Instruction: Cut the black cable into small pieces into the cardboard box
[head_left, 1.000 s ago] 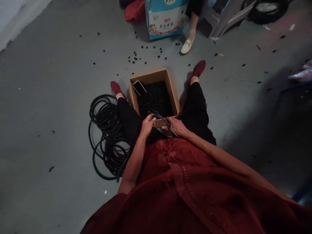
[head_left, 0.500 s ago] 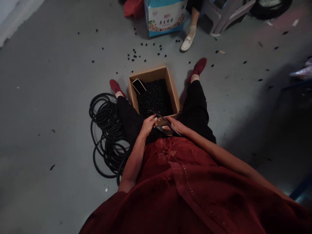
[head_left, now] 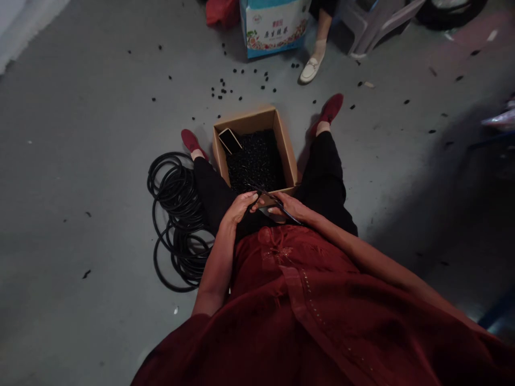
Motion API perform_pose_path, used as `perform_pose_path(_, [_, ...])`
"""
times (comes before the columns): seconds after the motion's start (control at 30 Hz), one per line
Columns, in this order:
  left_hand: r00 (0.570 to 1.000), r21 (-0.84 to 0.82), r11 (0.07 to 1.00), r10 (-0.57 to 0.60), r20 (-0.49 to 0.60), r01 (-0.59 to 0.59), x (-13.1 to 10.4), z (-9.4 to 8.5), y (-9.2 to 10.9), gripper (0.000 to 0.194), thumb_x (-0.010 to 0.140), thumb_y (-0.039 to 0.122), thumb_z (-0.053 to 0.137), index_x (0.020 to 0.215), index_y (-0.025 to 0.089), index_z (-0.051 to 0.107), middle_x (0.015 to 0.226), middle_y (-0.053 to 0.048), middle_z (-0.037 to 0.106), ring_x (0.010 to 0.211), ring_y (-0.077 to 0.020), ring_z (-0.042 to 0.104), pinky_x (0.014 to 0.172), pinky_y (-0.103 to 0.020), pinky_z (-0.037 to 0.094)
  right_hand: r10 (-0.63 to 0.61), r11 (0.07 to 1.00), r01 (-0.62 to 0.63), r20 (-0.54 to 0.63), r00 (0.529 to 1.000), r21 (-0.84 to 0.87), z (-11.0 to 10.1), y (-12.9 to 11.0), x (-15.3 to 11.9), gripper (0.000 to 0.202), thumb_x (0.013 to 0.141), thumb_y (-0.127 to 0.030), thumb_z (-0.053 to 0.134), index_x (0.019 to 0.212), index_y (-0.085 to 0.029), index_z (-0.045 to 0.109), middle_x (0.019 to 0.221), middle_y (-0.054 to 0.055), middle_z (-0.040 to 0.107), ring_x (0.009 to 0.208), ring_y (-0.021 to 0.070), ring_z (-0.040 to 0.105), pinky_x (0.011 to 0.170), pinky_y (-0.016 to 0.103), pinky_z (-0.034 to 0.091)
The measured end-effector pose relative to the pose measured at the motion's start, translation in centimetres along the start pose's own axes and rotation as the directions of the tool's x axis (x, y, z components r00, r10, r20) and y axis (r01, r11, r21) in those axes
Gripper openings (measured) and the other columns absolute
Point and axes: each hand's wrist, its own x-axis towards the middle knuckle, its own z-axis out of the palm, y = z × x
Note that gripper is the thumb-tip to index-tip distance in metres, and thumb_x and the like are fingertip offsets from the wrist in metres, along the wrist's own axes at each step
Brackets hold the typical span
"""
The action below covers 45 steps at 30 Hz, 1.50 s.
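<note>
My left hand is closed, thumb and fingers pinching a small black piece at the near edge of a cardboard box. Just to the right, my right hand is closed around a long, slim dark tool. Its narrow tips point up and left over the box, beside the left fingertips; its exact kind is hard to make out. Between my legs stands the open cardboard box, holding a heap of small black pieces. A black, gold-rimmed rectangle like a phone leans in its far left corner.
Coils of black tubing lie on the floor by my left leg. Small black bits are scattered beyond the box. Farther off are a blue and white carton, another person's white shoe and a plastic stool.
My left hand has shifted slightly to the left and its forearm has swung a little outward. The right hand stays nearly in place with the dark tool; the whole view has moved slightly.
</note>
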Motion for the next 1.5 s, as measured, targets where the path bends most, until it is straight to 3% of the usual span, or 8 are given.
perform_pose_path(0.37, [1.0,0.045,0.999,-0.017,-0.017,0.018,0.8,-0.7,-1.7,0.046,0.071,0.049,0.073,0.095,0.01,0.066,0.085,-0.007,0.064,0.054,-0.0036,0.042,0.046,-0.017,0.03,0.046,0.987,-0.039,0.042,0.998,-0.159,0.7,0.4,0.5,0.037,0.094,-0.044,0.047,0.118,-0.015,0.052,0.108,0.013,0.066,0.097,0.0235,0.063,0.079,0.029,0.043])
perform_pose_path(0.63, [0.995,0.252,0.967,-0.021,-0.1,0.045,1.8,-1.1,-2.3,0.045,0.08,0.046,0.062,0.108,0.011,0.063,0.088,-0.008,0.065,0.053,-0.005,0.046,0.048,-0.018,0.034,0.135,0.97,-0.119,0.06,0.989,-0.211,1.3,0.5,1.6,0.036,0.094,-0.045,0.047,0.117,-0.018,0.052,0.11,0.013,0.067,0.101,0.0242,0.064,0.079,0.029,0.043])
perform_pose_path(0.77, [0.969,0.48,0.874,0.045,-0.244,0.08,1.8,-0.7,-2.1,0.036,0.08,0.029,0.063,0.112,0.012,0.061,0.091,-0.008,0.067,0.058,-0.0088,0.052,0.056,-0.021,0.039,0.151,0.966,-0.134,0.06,0.987,-0.223,1.2,0.3,1.6,0.038,0.093,-0.048,0.047,0.116,-0.019,0.052,0.113,0.013,0.067,0.103,0.0246,0.063,0.079,0.028,0.043])
perform_pose_path(0.87, [0.935,0.643,0.756,0.133,-0.328,0.119,1.6,-0.3,-2.0,0.023,0.078,0.024,0.066,0.098,0.014,0.066,0.09,-0.009,0.067,0.072,-0.0154,0.059,0.068,-0.025,0.041,0.155,0.964,-0.137,0.062,0.986,-0.228,1.1,0.2,1.6,0.038,0.094,-0.05,0.045,0.116,-0.019,0.051,0.114,0.013,0.066,0.104,0.0253,0.063,0.077,0.028,0.043])
perform_pose_path(0.97, [0.921,0.748,0.646,0.181,-0.345,0.153,1.4,-0.1,-2.2,0.012,0.081,0.025,0.064,0.089,0.016,0.068,0.085,-0.01,0.068,0.085,-0.0219,0.062,0.077,-0.028,0.041,0.167,0.961,-0.148,0.066,0.984,-0.234,1.0,0.2,1.6,0.038,0.094,-0.048,0.045,0.118,-0.019,0.051,0.114,0.013,0.066,0.103,0.0253,0.063,0.076,0.028,0.043])
perform_pose_path(1.1, [0.919,0.818,0.548,0.208,-0.335,0.173,1.3,0.0,-2.7,0.018,0.086,0.028,0.059,0.096,0.019,0.069,0.087,-0.011,0.07,0.091,-0.0237,0.063,0.079,-0.028,0.041,0.195,0.952,-0.17,0.072,0.978,-0.256,1.0,0.0,1.6,0.041,0.093,-0.049,0.047,0.12,-0.019,0.05,0.112,0.014,0.067,0.102,0.0265,0.064,0.077,0.029,0.043])
perform_pose_path(1.3, [0.919,0.86,0.474,0.223,-0.326,0.19,1.4,-0.2,-2.8,0.022,0.088,0.03,0.055,0.1,0.019,0.07,0.094,-0.013,0.071,0.093,-0.0248,0.064,0.08,-0.029,0.041,0.243,0.93,-0.213,0.067,0.968,-0.301,1.1,-0.1,2.0,0.044,0.093,-0.051,0.044,0.122,-0.02,0.052,0.107,0.015,0.069,0.099,0.0298,0.065,0.077,0.033,0.045])
perform_pose_path(1.5, [0.909,0.847,0.482,0.211,-0.359,0.223,1.7,0.1,-2.7,0.02,0.086,0.028,0.056,0.096,0.019,0.071,0.091,-0.014,0.071,0.092,-0.0263,0.064,0.078,-0.03,0.042,0.281,0.914,-0.25,0.055,0.958,-0.32,1.1,0.0,2.4,0.047,0.091,-0.053,0.045,0.125,-0.022,0.054,0.104,0.016,0.069,0.097,0.0321,0.066,0.076,0.037,0.046])
